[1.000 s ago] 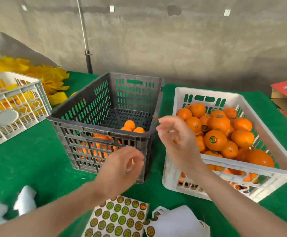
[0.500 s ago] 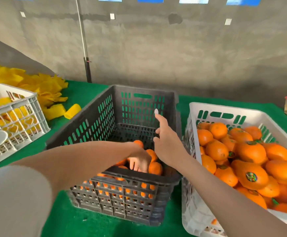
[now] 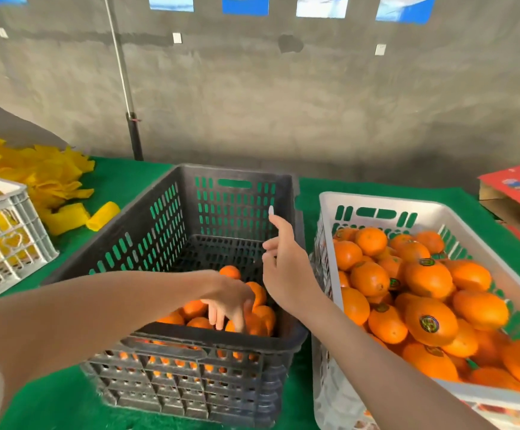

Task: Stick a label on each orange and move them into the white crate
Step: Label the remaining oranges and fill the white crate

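Reaching among oranges (image 3: 258, 293), left hand (image 3: 230, 297) grip unclear

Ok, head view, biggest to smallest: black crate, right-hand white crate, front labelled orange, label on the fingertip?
1. black crate and white crate: alike, and the white one runs out of frame, so no ranking between them
2. labelled orange
3. label on a fingertip of the right hand

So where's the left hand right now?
Head view, centre: the left hand is down inside the black crate, fingers among its oranges, just left of the raised right hand.
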Available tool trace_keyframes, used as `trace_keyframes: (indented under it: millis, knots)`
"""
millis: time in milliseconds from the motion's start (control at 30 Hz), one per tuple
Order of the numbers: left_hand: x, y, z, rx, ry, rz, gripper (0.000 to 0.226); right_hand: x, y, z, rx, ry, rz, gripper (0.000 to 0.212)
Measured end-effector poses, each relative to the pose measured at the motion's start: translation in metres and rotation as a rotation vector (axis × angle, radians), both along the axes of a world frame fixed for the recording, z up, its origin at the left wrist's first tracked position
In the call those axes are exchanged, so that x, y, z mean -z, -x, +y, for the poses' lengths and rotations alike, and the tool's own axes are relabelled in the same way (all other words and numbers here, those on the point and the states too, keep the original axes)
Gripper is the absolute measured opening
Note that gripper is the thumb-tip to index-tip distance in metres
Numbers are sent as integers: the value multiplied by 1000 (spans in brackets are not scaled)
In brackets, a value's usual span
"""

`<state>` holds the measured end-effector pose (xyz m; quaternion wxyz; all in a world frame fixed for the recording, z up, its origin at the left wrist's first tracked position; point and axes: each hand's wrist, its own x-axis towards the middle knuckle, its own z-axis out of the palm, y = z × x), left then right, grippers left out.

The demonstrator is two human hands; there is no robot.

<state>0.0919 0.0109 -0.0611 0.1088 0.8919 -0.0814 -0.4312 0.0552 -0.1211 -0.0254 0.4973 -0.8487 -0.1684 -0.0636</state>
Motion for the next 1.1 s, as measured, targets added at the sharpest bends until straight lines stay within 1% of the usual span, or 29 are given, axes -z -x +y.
trace_keyframes:
  millis: [67,133,167,233,300,367,467,567,633,700,767,1000,1100]
  knots:
    - [-24,7,22,-136,284,-38,65,-1,1,-2,27,-57,-22,56]
    - [-52,23,47,-284,619,-124,64,-3,2,-7,68,-180,-20,37]
    - [-63,35,55,-350,795,-153,65,-5,2,-11,75,-282,22,25]
    - [-75,58,65,-445,1065,-187,69,-13,6,-14,34,-530,181,8]
    - [-82,77,63,-525,1257,-198,72,-23,11,-14,-64,-733,332,5]
    - [-88,90,56,-612,1369,-187,75,-35,19,-14,-156,-785,348,8]
    - [-93,103,41,-740,1486,-124,82,-53,37,-19,-261,-719,240,9]
    - [-98,113,21,-904,1562,-86,66,-64,57,-31,-339,-595,137,11]
    - [-102,117,7,-961,1500,-118,68,-67,65,-42,-331,-456,57,2]
    - [-103,120,-8,-973,1394,-156,76,-68,70,-50,-292,-309,-41,15]
    - [-103,125,-21,-966,1321,-172,80,-69,76,-58,-271,-217,-108,20]
    - [-107,136,-56,-969,1289,-181,76,-73,87,-88,-238,-72,-180,17]
    - [-107,141,-67,-971,1290,-171,77,-73,91,-96,-182,2,-259,12]
